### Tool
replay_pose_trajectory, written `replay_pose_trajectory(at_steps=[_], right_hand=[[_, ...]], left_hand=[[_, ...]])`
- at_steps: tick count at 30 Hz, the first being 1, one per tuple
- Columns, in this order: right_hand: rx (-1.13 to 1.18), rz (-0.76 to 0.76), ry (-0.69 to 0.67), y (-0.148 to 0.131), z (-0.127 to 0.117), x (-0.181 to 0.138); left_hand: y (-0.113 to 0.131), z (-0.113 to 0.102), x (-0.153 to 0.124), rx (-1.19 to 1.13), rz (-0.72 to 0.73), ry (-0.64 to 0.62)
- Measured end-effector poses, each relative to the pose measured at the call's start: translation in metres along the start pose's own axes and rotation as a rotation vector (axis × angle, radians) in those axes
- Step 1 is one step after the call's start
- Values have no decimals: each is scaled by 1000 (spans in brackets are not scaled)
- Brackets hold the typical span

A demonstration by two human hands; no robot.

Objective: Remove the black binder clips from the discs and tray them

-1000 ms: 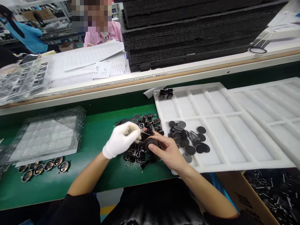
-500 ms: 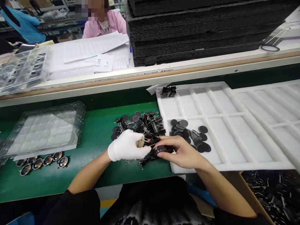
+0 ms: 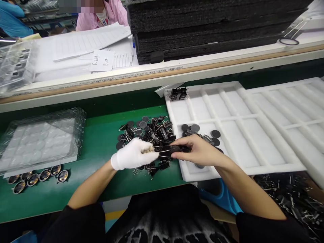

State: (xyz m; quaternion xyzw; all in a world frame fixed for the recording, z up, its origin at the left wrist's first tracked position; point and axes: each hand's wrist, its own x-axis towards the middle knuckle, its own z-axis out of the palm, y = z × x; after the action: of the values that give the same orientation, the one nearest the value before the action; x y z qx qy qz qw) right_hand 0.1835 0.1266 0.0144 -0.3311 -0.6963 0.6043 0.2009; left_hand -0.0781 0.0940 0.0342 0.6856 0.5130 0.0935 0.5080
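Note:
My left hand [image 3: 131,154], in a white glove, pinches the wire handles of a black binder clip [image 3: 164,151] over a pile of binder clips and dark discs [image 3: 149,131] on the green mat [image 3: 101,145]. My bare right hand [image 3: 199,152] holds a small stack of dark round discs [image 3: 176,148] that the clip sits on, at the near left corner of the white foam tray [image 3: 235,135]. More dark discs [image 3: 199,131] lie in a tray compartment just beyond my right hand.
A clear blister tray stack [image 3: 40,140] sits at left with several shiny round parts [image 3: 37,177] in front. Several clips [image 3: 178,93] lie in the tray's far corner. A second foam tray [image 3: 296,108] is at right; black foam sheets [image 3: 215,27] and another person [image 3: 101,13] lie beyond the rail.
Both hands have lifted slightly from the pile and drawn together; my left fingers now pinch the clip's wire handles against the discs in my right hand.

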Motion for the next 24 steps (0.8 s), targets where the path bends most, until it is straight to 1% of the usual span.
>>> replay_pose_trajectory(at_steps=[3, 5, 7, 9, 11, 12, 13, 15, 16, 17, 18, 19, 20, 21, 22, 23, 24], right_hand=[[38, 3, -30, -2, 2, 0], [14, -3, -35, -2, 2, -1], [-49, -45, 10, -2, 2, -4], [-135, -168, 98, -1, 0, -8], [-252, -304, 208, 1, -2, -12], [-317, -347, 253, 2, -4, -14], [-381, -365, 290, 4, -7, -17], [-496, -346, 374, 12, -15, -23], [-552, -327, 438, 19, -20, -26], [-609, -306, 525, 28, -26, -30], [-664, -272, 624, 39, -33, -33], [-710, -227, 712, 52, -40, -36], [-738, -176, 764, 66, -48, -39], [-741, -127, 766, 80, -55, -40], [-716, -86, 728, 93, -62, -41], [-668, -55, 669, 104, -67, -41], [-612, -42, 604, 113, -71, -40]], left_hand=[[0, 1, -1, -17, -22, -32], [0, 0, -3, -1, -33, -22], [1, -2, -4, 34, -32, -12], [5, -5, -2, 11, -8, -49], [13, -8, 5, -99, -5, -107], [18, -9, 11, -148, -16, -144], [25, -10, 18, -171, -32, -182], [40, -11, 37, -127, -58, -250], [48, -11, 49, -74, -56, -269], [54, -12, 62, -16, -43, -258], [59, -13, 78, 54, -22, -205], [62, -15, 96, 144, 7, -114], [63, -17, 116, 248, 39, -10], [62, -20, 137, 377, 74, 123], [59, -23, 158, 508, 105, 258], [54, -26, 178, 611, 110, 330], [50, -28, 197, 692, 89, 353]])
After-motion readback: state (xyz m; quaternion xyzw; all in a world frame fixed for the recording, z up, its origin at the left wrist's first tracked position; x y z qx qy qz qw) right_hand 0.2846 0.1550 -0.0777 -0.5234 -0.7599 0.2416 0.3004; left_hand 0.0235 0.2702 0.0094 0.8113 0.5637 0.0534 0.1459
